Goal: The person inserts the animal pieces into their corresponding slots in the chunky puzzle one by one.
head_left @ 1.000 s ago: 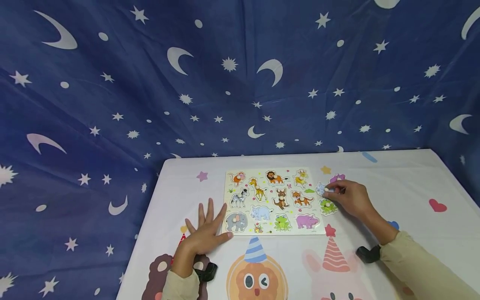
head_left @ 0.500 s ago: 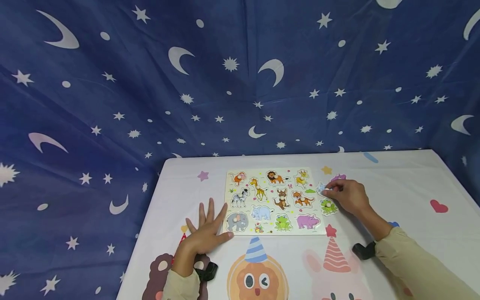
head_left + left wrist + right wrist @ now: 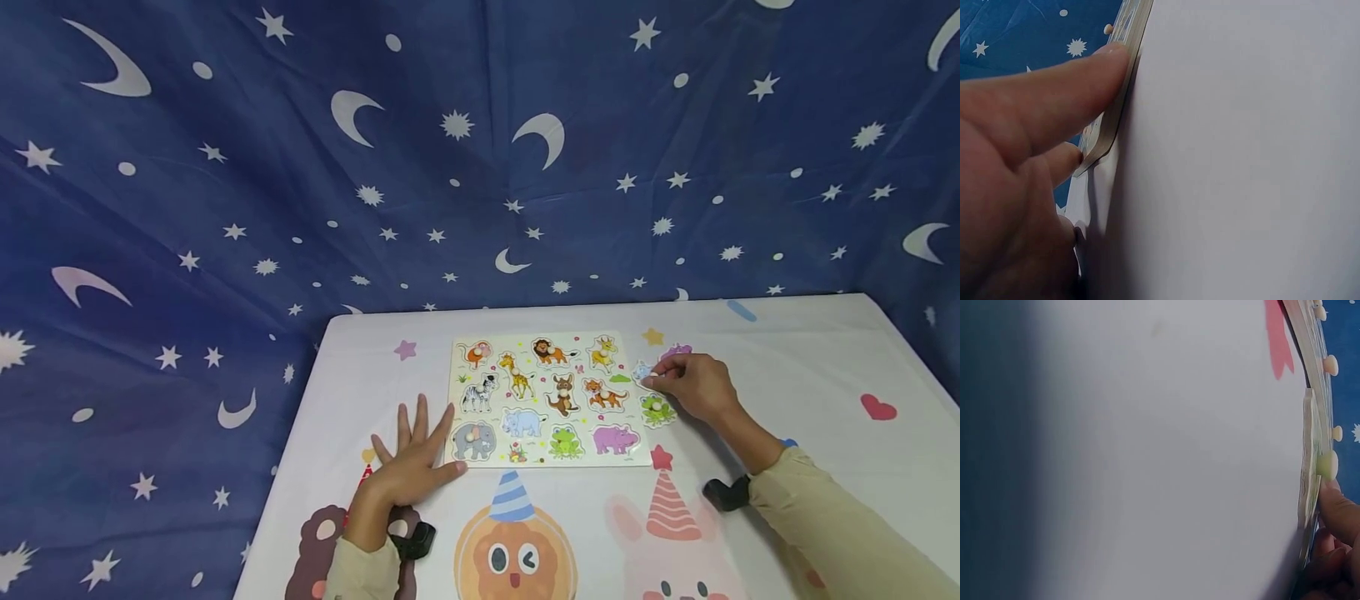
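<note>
A white animal peg puzzle board (image 3: 581,460) lies on the table. My left hand (image 3: 411,473) rests flat with fingers spread, thumb and a finger touching the board's left edge; the left wrist view shows the thumb (image 3: 1085,94) against the board's side (image 3: 1113,119). Right of the board, my right hand (image 3: 701,387) pinches the small knob of a light blue animal puzzle piece (image 3: 642,372), partly hidden by the fingers. Just in front lies a green frog piece (image 3: 657,412); behind is a purple piece (image 3: 678,350), partly covered by the hand.
Knobbed pieces such as the lion (image 3: 550,354), giraffe (image 3: 516,377) and elephant (image 3: 473,442) sit in the board. Its blue rhino (image 3: 522,424), green frog (image 3: 566,443) and purple hippo (image 3: 615,442) pictures show no knobs. A blue starry curtain (image 3: 450,208) hangs behind the table.
My right hand shifts slightly left and up, still pinching the light blue piece, which stays in about the same place. The left hand has not moved.
</note>
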A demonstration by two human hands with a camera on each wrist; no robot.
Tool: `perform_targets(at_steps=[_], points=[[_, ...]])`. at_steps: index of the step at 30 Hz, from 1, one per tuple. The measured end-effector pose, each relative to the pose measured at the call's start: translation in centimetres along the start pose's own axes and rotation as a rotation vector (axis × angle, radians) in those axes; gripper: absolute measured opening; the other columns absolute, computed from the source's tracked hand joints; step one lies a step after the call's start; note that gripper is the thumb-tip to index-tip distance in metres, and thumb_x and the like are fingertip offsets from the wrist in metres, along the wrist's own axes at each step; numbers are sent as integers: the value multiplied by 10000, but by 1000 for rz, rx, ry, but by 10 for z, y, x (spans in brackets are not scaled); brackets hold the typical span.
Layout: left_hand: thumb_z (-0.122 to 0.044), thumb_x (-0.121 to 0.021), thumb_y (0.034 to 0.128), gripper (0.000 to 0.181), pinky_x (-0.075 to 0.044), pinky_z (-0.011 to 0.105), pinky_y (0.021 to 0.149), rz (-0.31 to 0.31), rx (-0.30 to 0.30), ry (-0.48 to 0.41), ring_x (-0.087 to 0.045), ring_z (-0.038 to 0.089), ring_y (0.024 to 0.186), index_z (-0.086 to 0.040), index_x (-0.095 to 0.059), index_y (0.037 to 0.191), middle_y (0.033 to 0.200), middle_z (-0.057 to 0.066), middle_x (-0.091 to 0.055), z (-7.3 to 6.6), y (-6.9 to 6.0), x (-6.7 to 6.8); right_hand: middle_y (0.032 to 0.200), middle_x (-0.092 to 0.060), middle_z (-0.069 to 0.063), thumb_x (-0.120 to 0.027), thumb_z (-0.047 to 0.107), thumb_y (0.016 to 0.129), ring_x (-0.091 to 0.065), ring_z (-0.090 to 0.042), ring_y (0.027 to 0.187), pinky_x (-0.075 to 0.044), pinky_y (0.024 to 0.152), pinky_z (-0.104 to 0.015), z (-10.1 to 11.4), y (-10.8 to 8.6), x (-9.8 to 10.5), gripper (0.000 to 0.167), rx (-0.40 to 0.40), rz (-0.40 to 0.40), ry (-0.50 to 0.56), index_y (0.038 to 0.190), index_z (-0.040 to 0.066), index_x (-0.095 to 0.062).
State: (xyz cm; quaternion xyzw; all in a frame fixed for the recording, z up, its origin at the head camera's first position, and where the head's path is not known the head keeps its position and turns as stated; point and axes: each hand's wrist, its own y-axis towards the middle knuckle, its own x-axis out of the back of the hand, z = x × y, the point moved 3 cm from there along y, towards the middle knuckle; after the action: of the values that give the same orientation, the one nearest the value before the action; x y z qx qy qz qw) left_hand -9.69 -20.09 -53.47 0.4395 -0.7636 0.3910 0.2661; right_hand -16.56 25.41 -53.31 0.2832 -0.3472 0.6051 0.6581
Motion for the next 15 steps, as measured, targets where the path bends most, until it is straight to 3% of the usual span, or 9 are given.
perform_targets(at_steps=[15], points=[[-549,-634,941,895,318,785,990,-27,-36,-34,312,456,1510,-317,-140,1651,1701,157,208,2,0,-1,716,-607,-25,-843,231,844,-512,-199,720,-398,658,-320,6,1,4,222,51,24,-25,844,71,-690]])
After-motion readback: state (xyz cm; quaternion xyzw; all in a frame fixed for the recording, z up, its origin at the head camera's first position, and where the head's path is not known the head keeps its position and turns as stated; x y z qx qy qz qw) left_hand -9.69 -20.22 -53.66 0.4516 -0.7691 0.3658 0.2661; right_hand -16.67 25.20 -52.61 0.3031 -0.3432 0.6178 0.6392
